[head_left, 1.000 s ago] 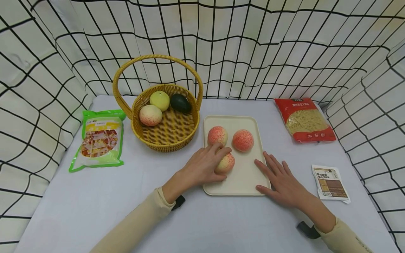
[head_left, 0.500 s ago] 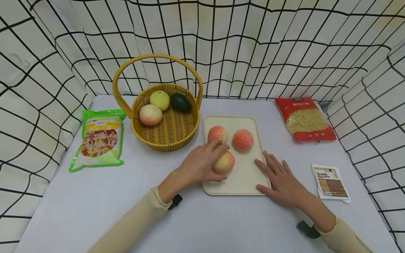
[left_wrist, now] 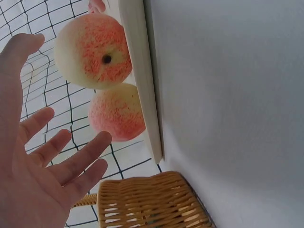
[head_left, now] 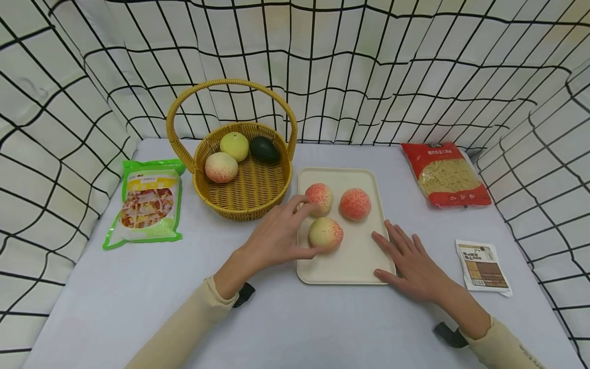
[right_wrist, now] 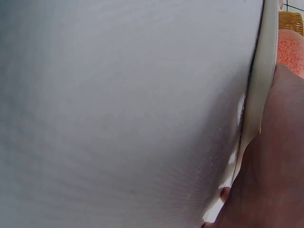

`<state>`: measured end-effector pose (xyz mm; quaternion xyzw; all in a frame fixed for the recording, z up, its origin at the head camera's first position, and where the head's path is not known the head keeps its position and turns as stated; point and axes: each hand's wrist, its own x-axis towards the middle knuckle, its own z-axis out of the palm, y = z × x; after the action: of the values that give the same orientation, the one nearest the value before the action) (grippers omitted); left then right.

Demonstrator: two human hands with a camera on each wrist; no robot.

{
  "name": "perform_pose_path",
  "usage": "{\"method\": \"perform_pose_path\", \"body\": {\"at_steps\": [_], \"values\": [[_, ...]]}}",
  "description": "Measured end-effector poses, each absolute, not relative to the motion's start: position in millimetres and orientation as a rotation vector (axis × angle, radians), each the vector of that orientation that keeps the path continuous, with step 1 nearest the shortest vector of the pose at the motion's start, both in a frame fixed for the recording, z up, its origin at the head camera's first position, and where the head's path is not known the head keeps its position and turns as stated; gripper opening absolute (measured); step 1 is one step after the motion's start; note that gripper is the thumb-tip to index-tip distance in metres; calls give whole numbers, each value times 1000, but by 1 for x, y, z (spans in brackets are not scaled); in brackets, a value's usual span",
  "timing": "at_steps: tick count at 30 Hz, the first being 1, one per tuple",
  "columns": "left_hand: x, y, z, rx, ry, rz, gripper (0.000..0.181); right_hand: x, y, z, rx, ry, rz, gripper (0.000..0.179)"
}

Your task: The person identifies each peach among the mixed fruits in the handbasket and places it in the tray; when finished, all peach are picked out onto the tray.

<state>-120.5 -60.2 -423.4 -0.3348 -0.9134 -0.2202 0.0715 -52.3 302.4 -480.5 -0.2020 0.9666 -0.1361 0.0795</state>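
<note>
On a cream tray (head_left: 357, 261) lie three peaches. The nearest, a pale yellow peach (head_left: 326, 234) blushed red, sits by my left hand (head_left: 272, 237). That hand hovers over the tray's left edge, thumb and fingers loosely spread. The left wrist view shows a gap between the hand and this peach (left_wrist: 90, 52), with nothing in its grasp. Behind it lie a second peach (head_left: 319, 199), near my left fingertips, and a redder peach (head_left: 355, 204). My right hand (head_left: 412, 266) rests with straight fingers against the tray's right edge.
A yellow wicker basket (head_left: 244, 202) with a tall handle holds a peach, a yellow-green fruit and an avocado. A green food bag (head_left: 147, 205) lies left, a red bag (head_left: 446, 174) back right, a small packet (head_left: 483, 266) right. Black netting (head_left: 313, 92) surrounds the table.
My left hand has let go of the nearest peach and drawn back to the left, its fingers opening. The peach stays on the tray. My right hand has not moved.
</note>
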Motion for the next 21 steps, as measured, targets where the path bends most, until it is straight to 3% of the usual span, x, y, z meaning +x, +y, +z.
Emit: {"method": "perform_pose_path", "body": {"at_steps": [21], "values": [[-148, -112, -399, -812, -2693, -628, 73, -52, 301, -480, -589, 2885, -423, 87]]}}
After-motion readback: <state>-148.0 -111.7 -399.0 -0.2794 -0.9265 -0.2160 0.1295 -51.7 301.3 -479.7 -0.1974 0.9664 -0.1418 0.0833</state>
